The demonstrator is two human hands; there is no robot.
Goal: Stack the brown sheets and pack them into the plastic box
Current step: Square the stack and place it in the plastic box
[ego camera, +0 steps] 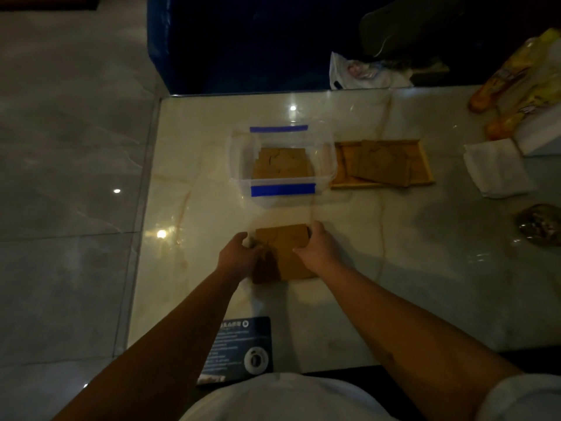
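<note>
dark card (239, 350): flat at the table's near edge, printed side up.
left hand (239, 256): pressed against the left edge of the near stack, fingers curled on it.
right hand (315, 247): clasping the stack's right edge, thumb on top.
near stack of brown sheets (285, 247): lying on the marble table (394, 268), squeezed between both hands.
plastic box (282, 165): open, clear with blue clips, just beyond the stack; brown sheets in the box (282, 165) lie flat on its floor.
wooden tray (425, 165): touching the box's right side, more brown sheets (382, 162) piled askew in it.
white napkins (494, 168): right of the tray.
</note>
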